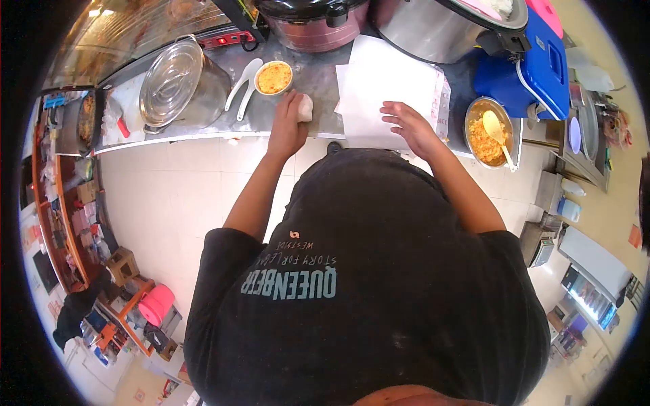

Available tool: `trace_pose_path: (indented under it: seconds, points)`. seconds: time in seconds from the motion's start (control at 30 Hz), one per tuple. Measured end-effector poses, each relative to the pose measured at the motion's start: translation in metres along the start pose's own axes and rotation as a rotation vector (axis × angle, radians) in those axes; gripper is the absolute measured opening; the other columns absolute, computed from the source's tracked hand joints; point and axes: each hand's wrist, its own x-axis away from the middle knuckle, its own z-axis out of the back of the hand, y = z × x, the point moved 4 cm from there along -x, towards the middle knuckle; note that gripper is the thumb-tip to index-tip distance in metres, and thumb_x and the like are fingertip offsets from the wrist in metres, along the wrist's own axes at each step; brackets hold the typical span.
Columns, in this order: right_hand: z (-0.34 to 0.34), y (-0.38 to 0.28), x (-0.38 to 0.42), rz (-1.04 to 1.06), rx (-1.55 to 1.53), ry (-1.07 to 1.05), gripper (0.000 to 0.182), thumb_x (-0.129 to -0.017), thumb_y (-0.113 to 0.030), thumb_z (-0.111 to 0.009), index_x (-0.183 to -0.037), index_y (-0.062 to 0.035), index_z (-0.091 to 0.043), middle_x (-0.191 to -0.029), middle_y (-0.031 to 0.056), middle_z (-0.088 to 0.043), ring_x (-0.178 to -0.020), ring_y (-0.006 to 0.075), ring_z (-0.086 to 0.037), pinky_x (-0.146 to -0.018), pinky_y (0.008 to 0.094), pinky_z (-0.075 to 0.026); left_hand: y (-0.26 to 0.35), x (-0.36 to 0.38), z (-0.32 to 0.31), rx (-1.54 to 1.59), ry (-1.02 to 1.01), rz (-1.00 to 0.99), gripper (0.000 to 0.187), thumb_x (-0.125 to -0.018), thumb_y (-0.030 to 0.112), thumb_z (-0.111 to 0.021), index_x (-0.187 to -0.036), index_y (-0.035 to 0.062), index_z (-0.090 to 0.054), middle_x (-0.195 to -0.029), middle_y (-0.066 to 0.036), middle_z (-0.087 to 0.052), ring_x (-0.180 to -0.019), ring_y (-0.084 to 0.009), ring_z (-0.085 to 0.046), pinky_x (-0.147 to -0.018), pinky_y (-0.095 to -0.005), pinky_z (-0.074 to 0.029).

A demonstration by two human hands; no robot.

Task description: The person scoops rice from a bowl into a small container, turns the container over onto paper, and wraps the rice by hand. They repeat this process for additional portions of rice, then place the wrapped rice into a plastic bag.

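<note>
My left hand (288, 128) rests at the counter's front edge, fingers closed round a small crumpled white wad (305, 108), perhaps cloth or tissue. Just beyond it stands a small tub of orange-yellow food (273, 78), probably rice, filled to the rim. Beside the tub lie two pale spoons (248, 93). My right hand (410, 127) is open, fingers spread, over the near part of a stack of white paper sheets (386, 81). To its right sits a metal bowl of orange rice (482, 142) with a yellow serving spoon (497, 132) in it.
A lidded steel pot (183, 84) stands on the counter at left. Along the back are a dark-lidded pinkish cooker (311, 30) and a large steel cooker (426, 30) containing white rice. A blue cooler box (535, 68) stands at right. Tiled floor (169, 183) lies below the counter.
</note>
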Motion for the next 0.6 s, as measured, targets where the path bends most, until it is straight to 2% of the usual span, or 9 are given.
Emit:
trace_pose_path:
  seconds: [0.07,0.1,0.2,0.23,0.27,0.33,0.37,0.47,0.6]
  points:
    - [0.017,0.003,0.01,0.014,0.032,0.066,0.055,-0.101,-0.05,-0.056,-0.138,-0.0092,-0.056,-0.136,0.0083,-0.059,-0.122,0.0206,-0.053,-0.102,0.0388,-0.039,0.016,0.006,0.011,-0.163,-0.115,-0.056,0.072,-0.085,0.019,-0.068,-0.15,0.0056,-0.039,-0.158,-0.019,-0.034,-0.149,-0.0403,-0.028,-0.121,-0.0559,-0.022]
    - [0.027,0.006,0.012,0.044,0.13,0.107,0.053,-0.099,-0.048,-0.059,-0.136,-0.0103,-0.058,-0.136,0.0097,-0.059,-0.123,0.0238,-0.055,-0.105,0.0431,-0.039,0.017,0.008,0.011,-0.176,-0.117,-0.07,0.074,-0.087,0.024,-0.068,-0.151,0.0063,-0.037,-0.16,-0.019,-0.032,-0.15,-0.0394,-0.026,-0.122,-0.0567,-0.02]
    - [0.044,0.006,0.023,0.422,0.862,0.303,0.052,-0.095,-0.046,-0.064,-0.134,-0.0115,-0.06,-0.138,0.0122,-0.058,-0.127,0.0297,-0.055,-0.11,0.048,-0.038,0.017,0.014,0.007,-0.212,-0.121,-0.088,0.078,-0.09,0.034,-0.066,-0.155,0.0077,-0.033,-0.162,-0.018,-0.03,-0.152,-0.0383,-0.024,-0.122,-0.0576,-0.016]
    - [0.046,0.004,0.025,0.512,1.095,0.286,0.059,-0.091,-0.047,-0.068,-0.138,-0.0129,-0.059,-0.144,0.0154,-0.053,-0.135,0.0337,-0.048,-0.115,0.0502,-0.034,0.016,0.015,0.007,-0.222,-0.112,-0.076,0.077,-0.091,0.035,-0.066,-0.155,0.0077,-0.033,-0.161,-0.019,-0.03,-0.151,-0.039,-0.025,-0.122,-0.0571,-0.017]
    - [0.05,0.011,0.023,0.46,1.219,0.26,0.061,-0.091,-0.048,-0.068,-0.14,-0.0139,-0.058,-0.146,0.0155,-0.051,-0.137,0.0338,-0.046,-0.115,0.0501,-0.034,0.014,0.014,0.009,-0.235,-0.101,-0.063,0.077,-0.092,0.036,-0.065,-0.156,0.0078,-0.033,-0.161,-0.019,-0.031,-0.151,-0.0396,-0.026,-0.121,-0.0566,-0.018]
    - [0.05,0.024,0.02,0.351,1.461,0.204,0.065,-0.089,-0.051,-0.069,-0.143,-0.0158,-0.056,-0.151,0.0157,-0.047,-0.141,0.0339,-0.042,-0.115,0.0498,-0.034,0.003,0.002,0.019,-0.232,0.148,-0.017,0.079,-0.091,0.039,-0.067,-0.155,0.0079,-0.033,-0.16,-0.022,-0.032,-0.148,-0.0417,-0.029,-0.12,-0.0565,-0.02]
    - [0.05,0.025,0.021,0.319,1.456,0.196,0.069,-0.089,-0.053,-0.069,-0.146,-0.0167,-0.054,-0.154,0.0164,-0.042,-0.143,0.0341,-0.037,-0.116,0.0523,-0.033,-0.005,-0.005,0.025,-0.231,0.269,0.008,0.08,-0.09,0.041,-0.067,-0.155,0.008,-0.034,-0.159,-0.023,-0.032,-0.146,-0.0427,-0.031,-0.119,-0.0565,-0.022]
    - [0.053,0.029,0.016,0.342,1.434,0.225,0.069,-0.088,-0.054,-0.069,-0.145,-0.0163,-0.055,-0.154,0.0171,-0.042,-0.142,0.0359,-0.038,-0.116,0.0543,-0.031,-0.033,-0.044,0.037,-0.243,0.302,0.091,0.093,-0.081,0.052,-0.076,-0.153,0.0078,-0.036,-0.155,-0.025,-0.036,-0.14,-0.0451,-0.038,-0.114,-0.0583,-0.03]
    - [0.052,0.021,0.017,0.354,1.443,0.238,0.067,-0.089,-0.053,-0.069,-0.143,-0.0158,-0.057,-0.153,0.0177,-0.043,-0.142,0.0367,-0.038,-0.117,0.0547,-0.03,-0.065,-0.084,0.03,-0.291,-0.007,0.409,0.107,-0.064,0.057,-0.085,-0.148,0.0072,-0.04,-0.144,-0.023,-0.045,-0.129,-0.0448,-0.048,-0.106,-0.0561,-0.041]
